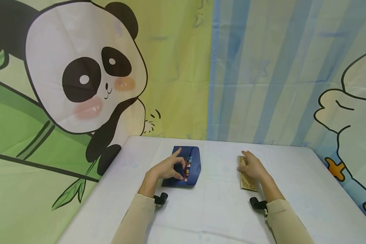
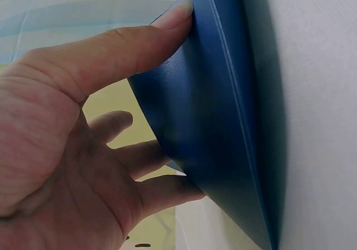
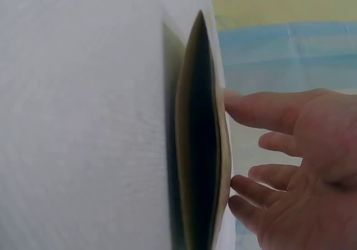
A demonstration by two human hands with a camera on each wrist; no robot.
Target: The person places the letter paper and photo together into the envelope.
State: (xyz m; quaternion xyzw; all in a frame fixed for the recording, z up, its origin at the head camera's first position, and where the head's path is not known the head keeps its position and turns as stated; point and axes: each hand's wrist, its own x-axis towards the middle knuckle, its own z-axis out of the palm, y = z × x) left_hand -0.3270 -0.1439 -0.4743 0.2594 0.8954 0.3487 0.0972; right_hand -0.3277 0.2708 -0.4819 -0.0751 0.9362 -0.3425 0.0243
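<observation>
My left hand [image 1: 169, 168] is over a dark blue envelope [image 1: 196, 166] on the left part of the table. Its thumb lies on the blue panel in the left wrist view, while other fingertips go behind the panel's edge. Small colourful printed pieces [image 1: 188, 164] show in the envelope's opening, below the spread flap. At the right, my right hand [image 1: 253, 166] rests its fingertips on a narrow gold envelope [image 1: 248, 183] with an ornate pattern. The right wrist view has this envelope [image 3: 224, 144] edge-on, its side gaping around a dark inside; the fingers touch the outer panel.
A white cloth covers the table [image 1: 213, 206], which runs back to a printed curtain [image 1: 241, 67] with a panda and stripes. A stretch of table lies between the two envelopes. Black wrist cameras [image 1: 161, 198] sit at both sleeves.
</observation>
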